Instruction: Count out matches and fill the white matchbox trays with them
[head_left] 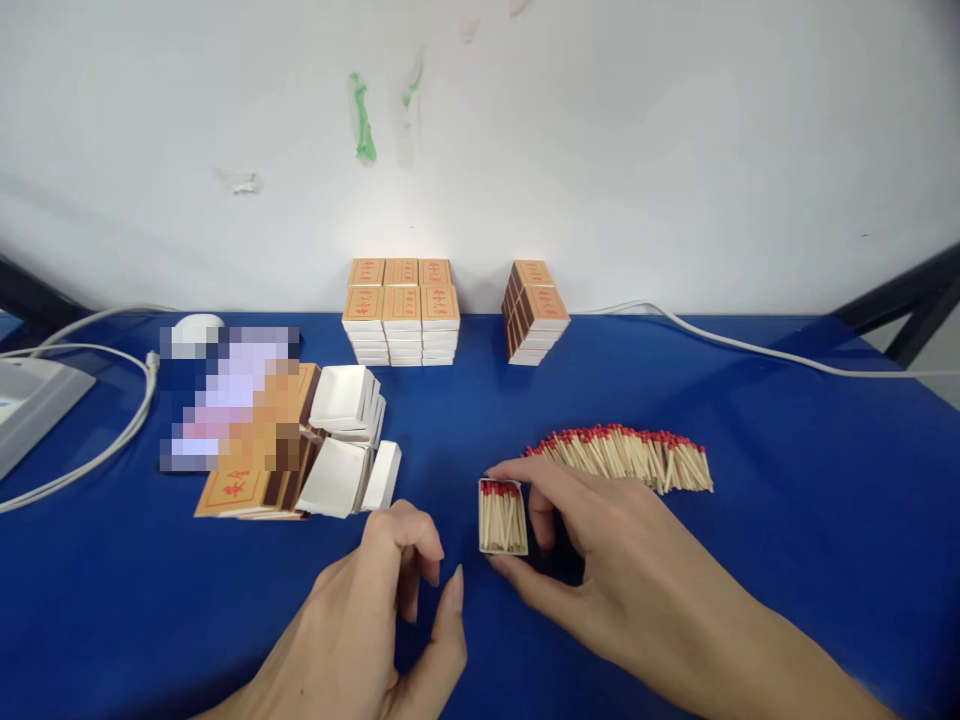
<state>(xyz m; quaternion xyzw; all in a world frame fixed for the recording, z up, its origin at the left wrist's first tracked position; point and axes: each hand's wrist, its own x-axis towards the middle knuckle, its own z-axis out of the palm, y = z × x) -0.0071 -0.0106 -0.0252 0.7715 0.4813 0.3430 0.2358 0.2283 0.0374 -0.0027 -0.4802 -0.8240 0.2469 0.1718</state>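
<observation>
A small white matchbox tray [502, 518] filled with red-tipped matches lies on the blue table in the middle. My right hand [600, 545] grips it by its far and near ends between index finger and thumb. Just left of the tray, my left hand [397, 600] hovers with curled fingers and thumb apart, holding nothing. A long heap of loose matches [630, 455] lies behind my right hand. White matchbox trays [341, 395], seemingly without matches, are piled at the left, beside flattened-looking orange-brown matchbox sleeves [234, 487].
Closed matchboxes [401, 310] stand stacked against the wall, with a narrower stack [536, 310] to their right. At the far left are a white mouse [198, 333], a blurred-out phone-like object [232, 400] and a white cable [112, 455]. Another cable [750, 348] runs along the back right.
</observation>
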